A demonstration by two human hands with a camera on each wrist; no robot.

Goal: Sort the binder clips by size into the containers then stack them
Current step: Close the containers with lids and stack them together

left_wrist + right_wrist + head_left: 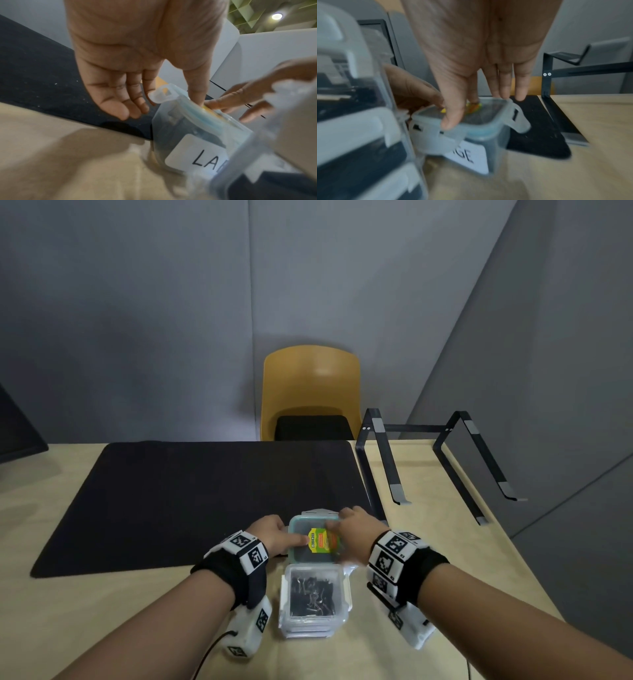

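A clear container (295, 556) with a "LARGE" label (197, 155) stands at the black mat's near edge. Its lid (489, 112) has a teal seal and a yellow-green sticker (322, 539), and its side flaps (163, 94) stick out unlatched. My left hand (291, 539) lies at the container's left side with fingers straight and its thumb (197, 100) pressing on the lid. My right hand (342, 529) presses the lid from above with straight fingers, its thumb (452, 121) on the near edge. Just in front stands a stack of clear containers (284, 594) holding black binder clips (313, 594).
The black mat (205, 491) covers the middle of the wooden table (102, 611). A black laptop stand (445, 460) sits at the right, close to my right hand. A yellow chair (310, 392) is behind the table, and a dark monitor (17, 433) at the far left.
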